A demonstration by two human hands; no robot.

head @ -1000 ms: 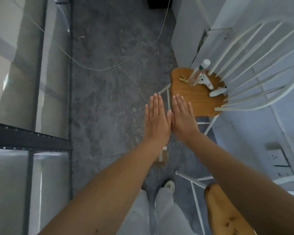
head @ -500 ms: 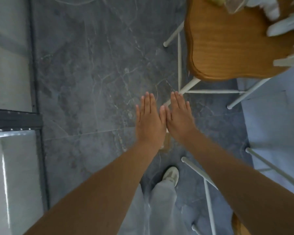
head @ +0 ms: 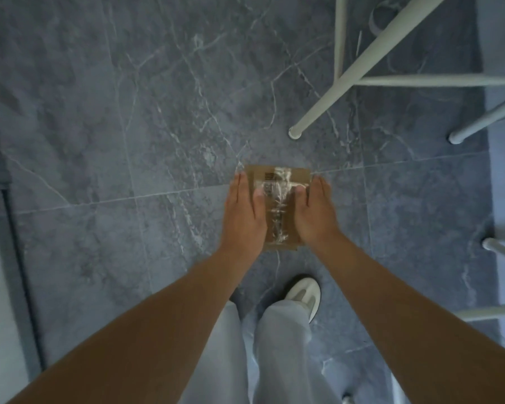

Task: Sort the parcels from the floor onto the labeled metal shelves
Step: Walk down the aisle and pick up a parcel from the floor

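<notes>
A small brown cardboard parcel (head: 278,182) lies flat on the grey marble floor, sealed with a strip of clear tape and showing a barcode near its far edge. My left hand (head: 243,218) presses against its left side and my right hand (head: 316,215) against its right side. Both thumbs rest on the parcel's top and the fingers stretch forward along its edges. The near corners of the parcel are hidden under my palms. A dark metal shelf post (head: 11,258) runs along the left edge of the view.
White chair legs and rungs (head: 347,74) stand on the floor just beyond and to the right of the parcel. More white legs (head: 499,249) are at the right edge. My white shoe (head: 303,295) and light trousers are below the hands.
The view has dropped close to the floor. My hands, pressed together thumb to thumb before, have parted and now clasp the parcel from both sides. The chair seat has left the view.
</notes>
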